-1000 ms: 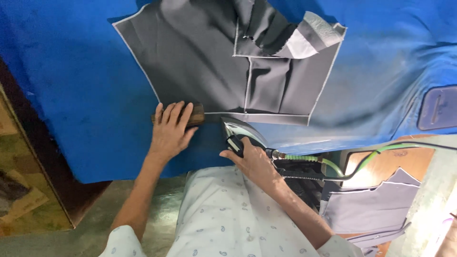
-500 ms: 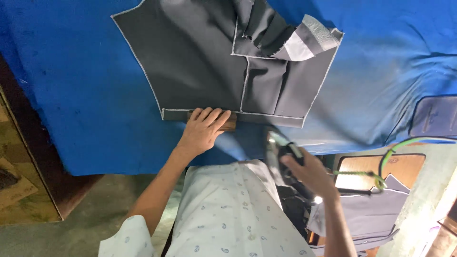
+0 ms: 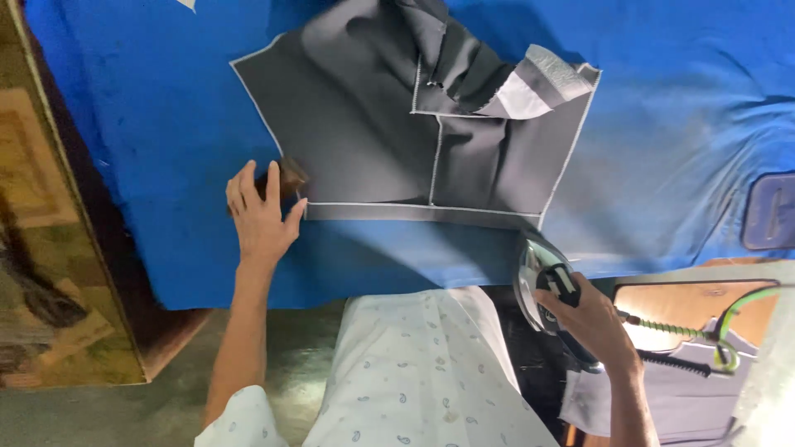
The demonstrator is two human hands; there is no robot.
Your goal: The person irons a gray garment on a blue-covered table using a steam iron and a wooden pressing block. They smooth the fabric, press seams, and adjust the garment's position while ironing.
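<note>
Counting what I'm seeing: two hands working, my left hand [image 3: 258,217] and my right hand [image 3: 590,316]. One wooden block [image 3: 287,175] sitting under left fingers. One iron [image 3: 542,277] hanging in right grip. One dark grey fabric piece [image 3: 373,141] lying on one blue-covered bench [image 3: 149,165]. One green cord [image 3: 729,319] trailing.

Setting: tailoring or garment pressing workshop. Evidence: desk [image 3: 166,165] padded with blue cloth as a pressing surface; cut grey fabric panel [image 3: 364,141] with white overlocked edges lying flat on it; steam iron [image 3: 542,281] with green hose [image 3: 729,319]; further cut grey pieces [image 3: 687,397] stacked below; bare concrete floor [image 3: 166,397].
</note>
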